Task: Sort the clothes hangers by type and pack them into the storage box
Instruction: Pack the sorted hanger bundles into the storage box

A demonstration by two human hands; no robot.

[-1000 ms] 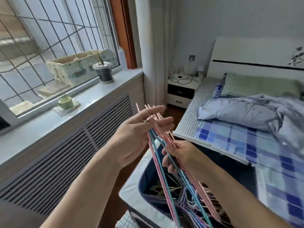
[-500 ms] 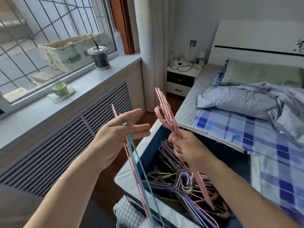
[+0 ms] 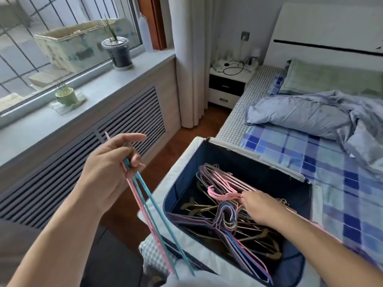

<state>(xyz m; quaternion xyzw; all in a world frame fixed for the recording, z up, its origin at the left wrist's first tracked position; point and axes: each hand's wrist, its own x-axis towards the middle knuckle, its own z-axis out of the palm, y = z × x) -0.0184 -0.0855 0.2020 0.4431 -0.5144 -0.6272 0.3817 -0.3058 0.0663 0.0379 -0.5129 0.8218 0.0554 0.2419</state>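
The box (image 3: 209,154) sits open in the lower middle of the frame, hard against the bed (image 3: 331,162) on its right side, dark inside and part filled with hangers. A pile of purple, blue and pink ones (image 3: 238,230) lies along its near wall, hooks bunched toward the centre; thin bronze ones (image 3: 199,209) lie on the bottom at the left.

The right hand (image 3: 259,206) is down inside the box at right of centre. Its grip is narrow, fingertips pinched on the neck of a bunch of pink hangers (image 3: 226,188), whose hooks point to the upper left while their bodies run back toward the lower right, over the box's right rim and under the forearm. So their long axis lies on a diagonal across the box, not yet flat in it.

The left hand (image 3: 112,168) is left of the box and higher, outside it. Its fingers are curled round a thin bundle of pink and teal hangers (image 3: 149,206), forefinger stretched out above. The bundle slants from the fist down to the lower middle of the frame, crossing the box's near left corner.

The right hand is plainly the nearer, being already in the box. The likely next move is to lay the pink bunch down beside the other pink ones, then bring the left bundle rightward and down.
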